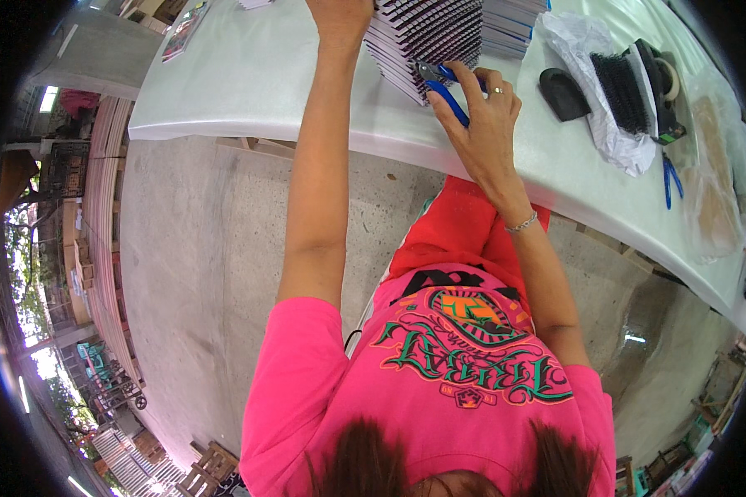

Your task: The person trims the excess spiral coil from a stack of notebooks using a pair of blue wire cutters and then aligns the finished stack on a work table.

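A tall stack of coil-bound notebooks [429, 37] with dark spiral spines stands at the far edge of my view. My right hand [485, 124] is closed round a pair of blue-handled wire cutters [450, 101], whose metal jaws touch or nearly touch the stack's near corner. My left hand [341, 18] reaches to the left side of the stack. Its fingers are cut off by the top of the picture, so their grip is hidden.
Right on the white-covered table [224, 112] lie a black oval object [564, 94], a black-bristled brush [619, 93] on white crumpled plastic, blue-handled pliers [673, 180] and clear bags [713, 199]. Another notebook stack [510, 29] adjoins mine. A colourful booklet [186, 31] lies far left.
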`<state>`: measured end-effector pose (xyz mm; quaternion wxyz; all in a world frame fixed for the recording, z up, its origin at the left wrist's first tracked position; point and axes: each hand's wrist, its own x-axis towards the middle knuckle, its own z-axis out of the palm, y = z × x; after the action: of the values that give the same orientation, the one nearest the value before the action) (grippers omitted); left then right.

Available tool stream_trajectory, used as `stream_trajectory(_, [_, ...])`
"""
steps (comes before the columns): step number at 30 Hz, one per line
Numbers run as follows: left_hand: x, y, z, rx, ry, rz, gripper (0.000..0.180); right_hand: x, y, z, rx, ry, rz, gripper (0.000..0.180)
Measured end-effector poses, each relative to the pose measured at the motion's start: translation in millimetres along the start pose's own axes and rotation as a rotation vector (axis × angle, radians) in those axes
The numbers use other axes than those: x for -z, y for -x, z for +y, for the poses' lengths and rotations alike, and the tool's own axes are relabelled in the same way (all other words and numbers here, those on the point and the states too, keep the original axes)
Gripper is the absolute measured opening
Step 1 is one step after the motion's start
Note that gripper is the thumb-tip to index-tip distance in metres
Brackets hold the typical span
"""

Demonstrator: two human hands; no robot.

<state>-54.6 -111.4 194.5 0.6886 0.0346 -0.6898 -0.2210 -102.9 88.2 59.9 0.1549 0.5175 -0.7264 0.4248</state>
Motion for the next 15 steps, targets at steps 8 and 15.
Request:
stream_trajectory(8, [6, 0, -2, -0.017, -0.024, 0.004, 0.056, 22, -21, 5, -0.719, -1.074, -0.710, 0.043])
stream_trajectory(15, [4, 1, -1, -0.021, -0.058, 0.012, 0.056, 4, 3, -4, -0.084, -0.089, -0.029, 0.044])
